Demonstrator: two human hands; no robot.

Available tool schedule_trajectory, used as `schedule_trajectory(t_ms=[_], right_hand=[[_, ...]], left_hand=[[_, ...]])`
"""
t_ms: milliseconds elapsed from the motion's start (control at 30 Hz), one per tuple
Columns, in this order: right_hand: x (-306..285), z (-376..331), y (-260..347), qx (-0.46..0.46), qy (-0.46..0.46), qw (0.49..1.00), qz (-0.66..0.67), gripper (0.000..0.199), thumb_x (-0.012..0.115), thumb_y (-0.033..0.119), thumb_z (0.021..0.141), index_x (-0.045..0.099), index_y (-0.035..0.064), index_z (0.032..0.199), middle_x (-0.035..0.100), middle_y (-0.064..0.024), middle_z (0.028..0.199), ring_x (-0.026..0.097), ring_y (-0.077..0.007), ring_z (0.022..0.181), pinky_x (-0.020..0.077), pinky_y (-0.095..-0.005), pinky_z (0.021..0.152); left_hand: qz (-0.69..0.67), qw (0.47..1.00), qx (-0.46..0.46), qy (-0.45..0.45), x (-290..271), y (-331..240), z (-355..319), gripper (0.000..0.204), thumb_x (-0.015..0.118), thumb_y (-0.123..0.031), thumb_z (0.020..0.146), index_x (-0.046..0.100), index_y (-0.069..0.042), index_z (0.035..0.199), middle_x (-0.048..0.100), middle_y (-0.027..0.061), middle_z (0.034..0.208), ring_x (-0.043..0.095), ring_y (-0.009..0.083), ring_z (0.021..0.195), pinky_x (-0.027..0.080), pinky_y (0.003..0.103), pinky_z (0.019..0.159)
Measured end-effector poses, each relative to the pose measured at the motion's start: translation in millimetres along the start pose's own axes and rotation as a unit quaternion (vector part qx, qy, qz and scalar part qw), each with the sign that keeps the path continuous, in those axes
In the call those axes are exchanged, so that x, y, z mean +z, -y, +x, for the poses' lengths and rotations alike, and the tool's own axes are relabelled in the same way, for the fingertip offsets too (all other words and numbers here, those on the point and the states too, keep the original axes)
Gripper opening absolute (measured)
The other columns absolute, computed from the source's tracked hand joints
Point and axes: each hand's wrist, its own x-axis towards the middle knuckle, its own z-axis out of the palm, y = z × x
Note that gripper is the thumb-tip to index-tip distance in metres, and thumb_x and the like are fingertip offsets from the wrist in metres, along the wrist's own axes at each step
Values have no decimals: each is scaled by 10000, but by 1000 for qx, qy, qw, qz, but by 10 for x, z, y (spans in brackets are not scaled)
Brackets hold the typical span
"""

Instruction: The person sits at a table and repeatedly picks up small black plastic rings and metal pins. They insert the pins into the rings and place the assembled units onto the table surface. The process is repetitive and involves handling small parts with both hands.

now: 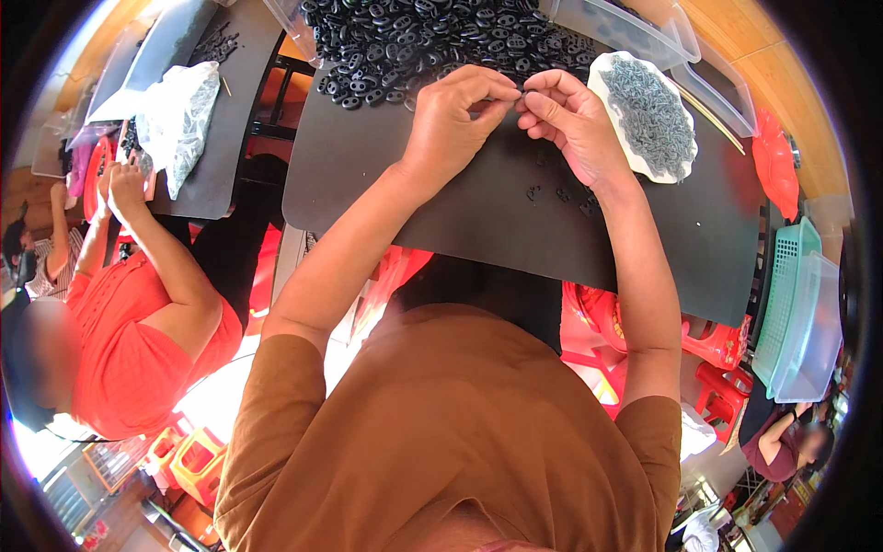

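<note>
Small dark piece (521, 97), mostly covered by fingertips, sits where the two hands meet, just above the dark table (368, 166) and near the heap of black oval pieces (432, 41) along its far side. Its exact shape is too small to tell. The left hand (460, 120) has thumb and forefinger pinched together on it, with the other fingers curled behind. The right hand (570, 115) comes in from the other side, half curled, its thumb and forefinger close together at the same spot; whether it also has a grip cannot be told.

Many of the heaped pieces show holes through them. Clear plastic boxes (635, 32) stand at the far side of the table. Right of the right hand, a white wavy-edged dish (600, 69) holds a pile of small grey bits (648, 115), with thin wooden sticks (713, 120) lying beside it. A few loose black bits (563, 195) lie on the table left of the right forearm. Farther right are a red plastic thing (775, 166) and a green basket (786, 276). At the left, another person in a red top (138, 340) works at a separate table, near a clear bag (179, 129).
</note>
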Motion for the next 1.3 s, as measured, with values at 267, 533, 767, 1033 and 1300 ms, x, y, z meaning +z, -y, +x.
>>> schedule_trajectory(t_ms=[267,533,767,1033,1300], right_hand=[[86,-49,104,-52,-13,977,-206,128,655,108,911,662,40,1020,673,-14,865,659,-97,753,520,-218,669],[-10,-30,116,-153,-24,958,-240,131,632,34,898,664,32,1025,682,-36,927,677,-107,775,537,-230,684],[75,-72,176,-103,-68,945,-303,149,662,-3,859,679,23,1005,689,-26,924,679,-113,754,525,-227,691],[71,-42,175,-250,12,880,-403,120,658,3,858,706,26,965,653,-43,844,616,-126,786,483,-256,691],[89,-51,116,-150,2,945,-291,144,634,8,867,718,28,983,662,-15,858,613,-78,783,486,-229,684]], left_hand=[[-169,974,-142,58,-23,135,-10,107,690,15,851,700,-15,953,674,29,996,643,89,899,524,231,799],[-254,940,-204,97,-58,116,12,314,708,61,812,626,-36,1098,638,19,1022,610,73,906,507,228,841],[-308,915,-232,122,-46,92,-8,371,702,28,819,616,-36,1174,622,12,991,600,81,896,507,232,837],[-189,938,-244,156,-44,67,-2,240,699,-36,846,628,24,1067,691,78,941,665,117,852,530,243,780],[-263,927,-244,105,-40,111,-4,114,692,-42,866,636,14,948,706,93,889,678,125,813,552,233,732]])
